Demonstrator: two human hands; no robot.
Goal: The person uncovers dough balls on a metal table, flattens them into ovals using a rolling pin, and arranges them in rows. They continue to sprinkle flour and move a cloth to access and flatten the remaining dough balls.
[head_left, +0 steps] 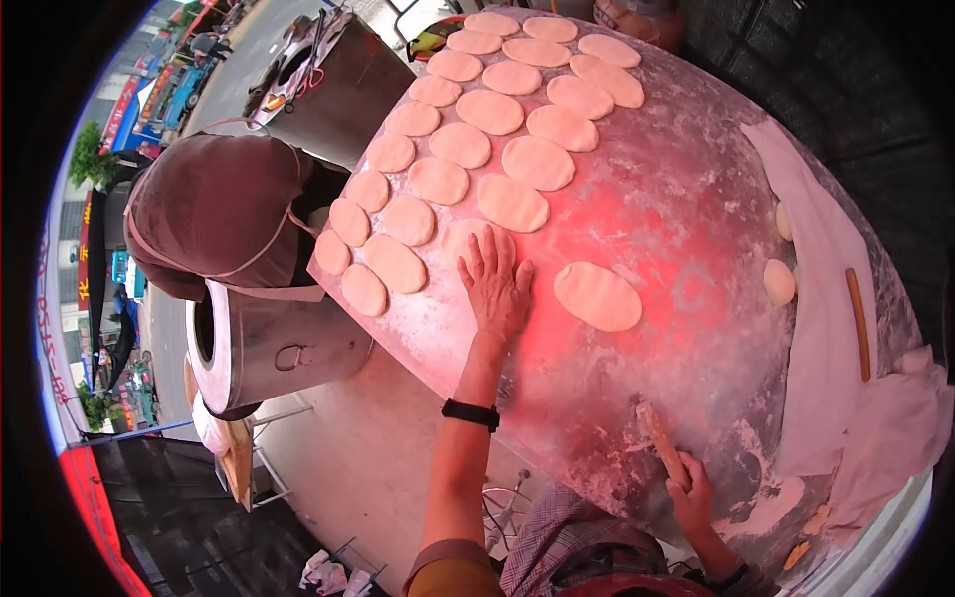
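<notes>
My left hand (494, 287) is spread flat, its fingertips over a flattened dough round (463, 239) at the near end of the rows. In my right hand (693, 490) is a small wooden rolling pin (662, 445), its far end on the floured table (637, 368). An oval dough piece (598, 297) lies alone to the right of my left hand. Beyond that hand, several flattened dough rounds (489, 111) are laid out in rows toward the table's far left corner.
A pale cloth (821, 378) lies along the right side, with a thin wooden stick (858, 323) on it and a dough ball (779, 283) at its edge. Left of the table stand metal drums (288, 343), a brown cloth cover (214, 209) and another drum holding tongs (333, 95).
</notes>
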